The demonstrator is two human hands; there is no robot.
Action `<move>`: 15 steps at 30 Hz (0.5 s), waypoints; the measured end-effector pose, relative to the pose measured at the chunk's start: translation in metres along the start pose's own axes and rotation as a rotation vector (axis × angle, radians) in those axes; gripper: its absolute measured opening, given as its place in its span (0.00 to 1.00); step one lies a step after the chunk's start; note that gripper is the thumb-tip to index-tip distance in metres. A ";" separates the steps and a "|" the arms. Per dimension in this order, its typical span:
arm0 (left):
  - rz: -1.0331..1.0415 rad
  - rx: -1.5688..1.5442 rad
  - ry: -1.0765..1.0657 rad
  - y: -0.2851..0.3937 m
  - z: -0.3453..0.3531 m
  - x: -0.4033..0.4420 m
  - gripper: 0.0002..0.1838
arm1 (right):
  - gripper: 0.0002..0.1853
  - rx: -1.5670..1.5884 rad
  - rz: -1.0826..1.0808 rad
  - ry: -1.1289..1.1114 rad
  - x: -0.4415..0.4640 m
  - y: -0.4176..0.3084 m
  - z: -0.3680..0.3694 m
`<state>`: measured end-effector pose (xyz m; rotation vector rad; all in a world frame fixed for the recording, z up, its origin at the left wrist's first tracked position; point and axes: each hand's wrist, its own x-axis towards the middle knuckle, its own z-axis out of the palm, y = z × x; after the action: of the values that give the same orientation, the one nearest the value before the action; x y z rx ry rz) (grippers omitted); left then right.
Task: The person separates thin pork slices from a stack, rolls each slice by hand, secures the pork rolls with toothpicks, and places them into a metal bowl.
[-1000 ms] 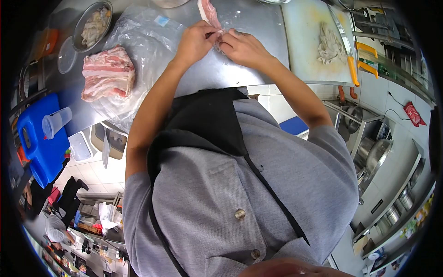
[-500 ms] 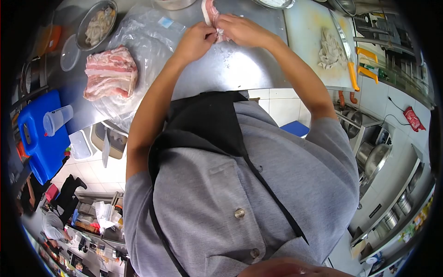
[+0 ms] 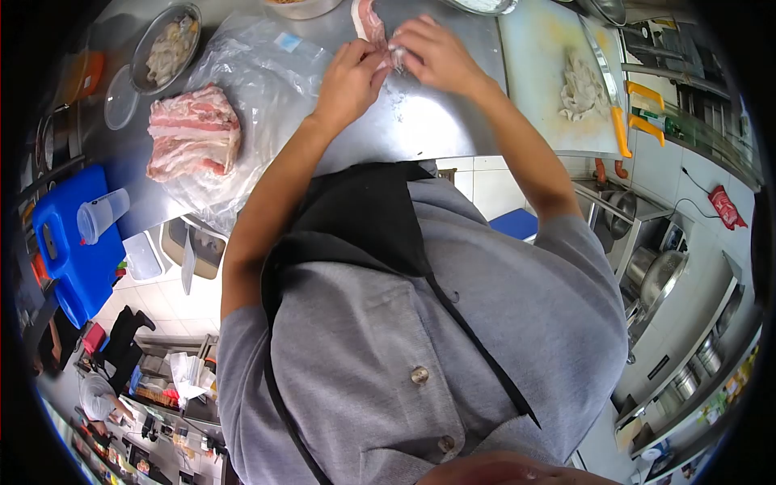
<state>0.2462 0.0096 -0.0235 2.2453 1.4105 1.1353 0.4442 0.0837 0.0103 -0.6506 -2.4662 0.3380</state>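
Observation:
A long strip of meat [image 3: 370,23] lies on the steel table [image 3: 339,149] near the top of the view. My left hand [image 3: 350,79] pinches the lower end of this strip. Close on its right, my right hand [image 3: 431,55] has bent fingers around a small whitish, crumpled piece [image 3: 396,55], too small to make out. Further left, a large slab of raw meat [image 3: 194,132] rests on a clear plastic bag [image 3: 259,89].
Upper left are an oval bowl of pale food [image 3: 168,48] and a clear lid [image 3: 121,97]. On the right, a cutting board [image 3: 529,81] bears a crumpled cloth [image 3: 580,87] and a yellow-handled knife [image 3: 620,132]. A blue container [image 3: 81,271] stands lower left.
My right hand first moved over the strip, then back to the right with its fingers raised. My left hand has stayed by the strip's lower end.

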 end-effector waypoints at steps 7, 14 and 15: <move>-0.219 -0.153 -0.101 -0.007 -0.004 0.005 0.16 | 0.17 -0.235 -0.066 -0.044 -0.021 -0.010 0.023; -0.282 -0.117 -0.311 -0.002 -0.017 0.012 0.15 | 0.14 -0.047 -0.018 -0.182 -0.017 -0.008 0.018; -0.351 -0.168 -0.381 0.000 -0.019 0.014 0.15 | 0.17 0.055 0.005 -0.207 -0.017 -0.008 0.017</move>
<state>0.2356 0.0181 -0.0041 1.8737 1.4130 0.6458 0.4438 0.0666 -0.0082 -0.6263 -2.6405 0.4947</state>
